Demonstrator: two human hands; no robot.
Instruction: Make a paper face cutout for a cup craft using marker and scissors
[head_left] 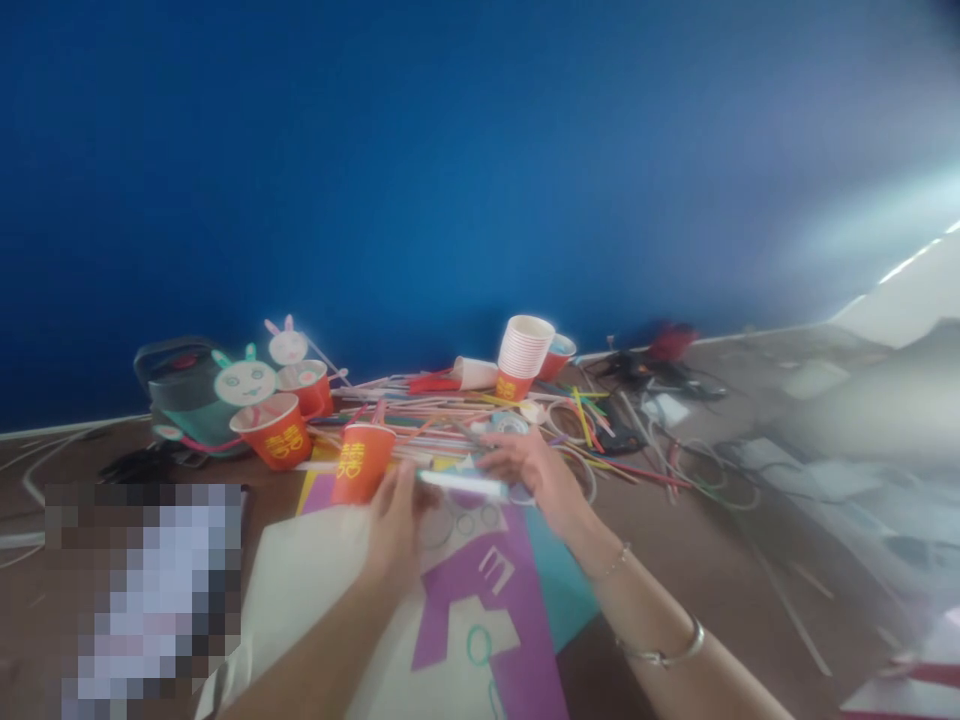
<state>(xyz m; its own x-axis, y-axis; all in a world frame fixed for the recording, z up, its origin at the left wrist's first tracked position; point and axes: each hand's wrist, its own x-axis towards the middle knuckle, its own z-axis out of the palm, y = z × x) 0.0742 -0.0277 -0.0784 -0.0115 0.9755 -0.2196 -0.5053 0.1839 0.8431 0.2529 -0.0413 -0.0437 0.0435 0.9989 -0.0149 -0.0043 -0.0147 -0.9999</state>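
My left hand (397, 520) is beside an orange paper cup (364, 465) with gold characters. Its closed fingers are at the left end of a white marker (465, 485) with a teal tip. My right hand (536, 485) reaches over the marker's other end, fingers stretched and slightly curled, blurred by motion. Near its fingertips lie a roll of tape (508, 424) and a thin greyish object I cannot make out. Below the hands, white paper (322, 590) with cut edges and a teal drawn loop overlaps a purple sheet (536, 610).
Two more orange cups, including one (274, 435), stand left near rabbit-face cutouts (246, 382). A stack of cups (523, 355) rises behind many scattered coloured sticks (427, 410). A dark container (191, 390) is at the far left; cables (705, 465) lie right. A blue wall (450, 180) stands behind.
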